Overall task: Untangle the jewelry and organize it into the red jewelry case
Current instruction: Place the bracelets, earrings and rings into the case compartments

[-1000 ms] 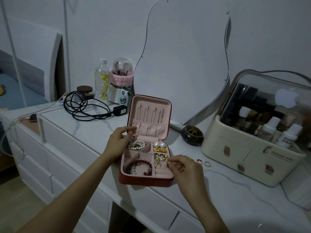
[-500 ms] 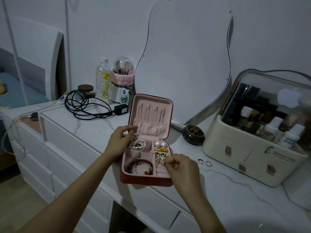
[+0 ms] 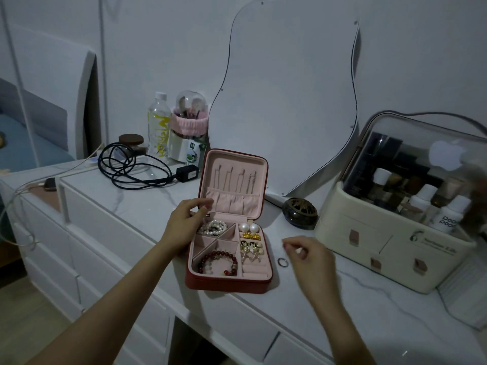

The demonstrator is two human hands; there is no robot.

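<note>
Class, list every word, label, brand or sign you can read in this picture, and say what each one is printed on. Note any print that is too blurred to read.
"pdc" stacked twice: white bottle in the cosmetics organizer.
Apple-shaped logo sticker, no words: organizer's clear lid.
Small line of print on the organizer front: too blurred to read.
Yellow lettering on the water bottle: not legible.
Green label on the white carton: too small to read.

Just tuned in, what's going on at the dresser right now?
A person is sorting jewelry into an open red square jewelry case on the white marble-look dresser top. The left hand rests at the case's back left corner. The right hand hovers beside a small silver ring lying outside the case; whether it pinches anything is unclear.
</note>
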